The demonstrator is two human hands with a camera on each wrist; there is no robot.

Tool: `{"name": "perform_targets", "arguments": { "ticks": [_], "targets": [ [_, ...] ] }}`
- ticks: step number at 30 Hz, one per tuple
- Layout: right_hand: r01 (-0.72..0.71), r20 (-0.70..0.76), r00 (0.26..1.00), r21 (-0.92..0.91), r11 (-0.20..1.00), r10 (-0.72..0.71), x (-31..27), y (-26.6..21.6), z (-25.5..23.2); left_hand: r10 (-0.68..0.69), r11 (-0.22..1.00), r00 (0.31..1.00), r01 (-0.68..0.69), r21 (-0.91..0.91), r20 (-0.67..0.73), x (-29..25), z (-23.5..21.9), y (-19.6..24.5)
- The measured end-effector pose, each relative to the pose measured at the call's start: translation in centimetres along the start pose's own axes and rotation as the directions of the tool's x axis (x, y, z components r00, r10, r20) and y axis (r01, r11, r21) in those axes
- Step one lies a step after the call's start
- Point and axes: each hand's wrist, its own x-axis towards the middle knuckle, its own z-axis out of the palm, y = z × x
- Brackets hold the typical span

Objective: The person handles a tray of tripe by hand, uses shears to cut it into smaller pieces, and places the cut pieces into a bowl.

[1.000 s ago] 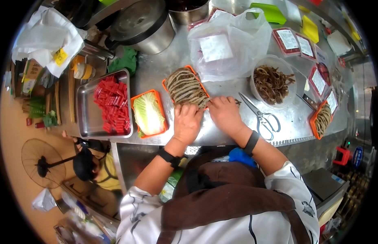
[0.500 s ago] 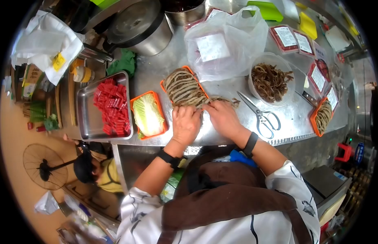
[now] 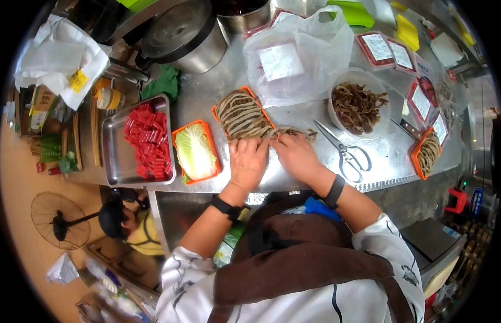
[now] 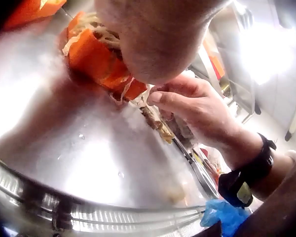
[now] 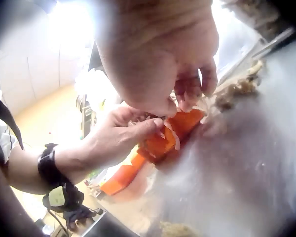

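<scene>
Sitting at the near corner of the orange tray (image 3: 220, 119), a tripe strip (image 3: 293, 132) trailed toward the scissors (image 3: 344, 152); right hand (image 3: 297, 155) pinched it, fingers curled, left hand (image 3: 248, 161) lay flat on the tray's edge beside it.

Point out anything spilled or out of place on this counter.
A few brown strips lie loose on the bare steel counter, off the corner of the orange tray, where the left hand and right hand work. The scissors lie open beside them. Nothing else stands out.
</scene>
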Motion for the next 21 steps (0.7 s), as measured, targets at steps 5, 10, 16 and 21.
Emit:
{"name": "perform_targets", "arguments": {
  "ticks": [5,10,16,21],
  "targets": [
    [-0.120,-0.090,0.989,0.011,0.993,0.121,-2.7,0.9,-3.6,-0.018,1.000,1.000,0.018,-0.020,0.012,0.4,-0.2,0.0],
    [-0.375,-0.146,0.923,-0.118,0.920,0.357,-9.0,3.5,-7.2,-0.050,0.999,0.998,0.049,-0.019,-0.040,1.2,0.5,-0.1],
    [-0.569,-0.104,0.814,-0.339,0.749,0.571,-13.8,4.0,-9.4,-0.087,0.995,0.995,0.084,-0.050,-0.048,2.2,0.5,0.5],
    [-0.491,-0.155,0.867,-0.421,0.762,0.473,-14.1,4.8,-9.4,-0.083,0.996,0.995,0.080,-0.043,-0.060,2.9,0.9,0.7]
  ]
}}
